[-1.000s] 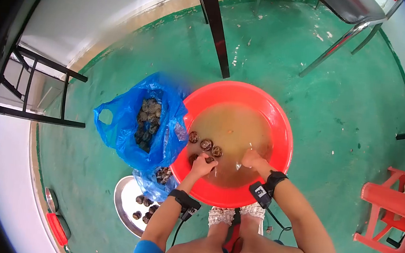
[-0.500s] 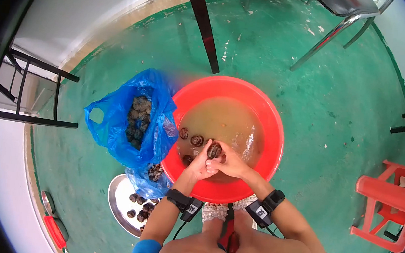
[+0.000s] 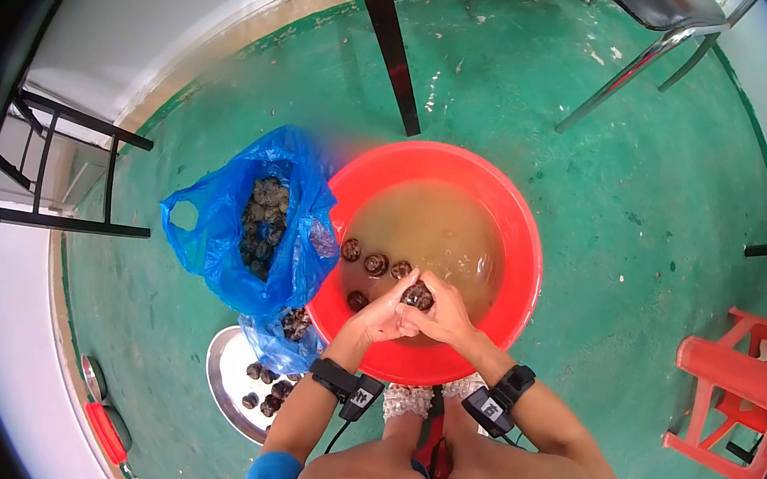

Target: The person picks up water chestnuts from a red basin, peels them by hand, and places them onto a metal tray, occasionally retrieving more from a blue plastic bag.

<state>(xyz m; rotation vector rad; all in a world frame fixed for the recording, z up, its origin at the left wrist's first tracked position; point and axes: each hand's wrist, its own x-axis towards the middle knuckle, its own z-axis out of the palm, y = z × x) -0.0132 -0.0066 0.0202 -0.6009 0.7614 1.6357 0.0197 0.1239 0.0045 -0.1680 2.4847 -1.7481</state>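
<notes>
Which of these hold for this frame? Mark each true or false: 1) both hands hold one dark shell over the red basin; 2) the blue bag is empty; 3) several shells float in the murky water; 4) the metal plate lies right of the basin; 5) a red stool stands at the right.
1) True: the left hand and right hand meet around one dark shell above the red basin.
2) False: the blue bag holds many dark shells.
3) True: floating shells lie in the murky water.
4) False: the metal plate lies left of the basin, below the bag.
5) True: red stool.
</notes>
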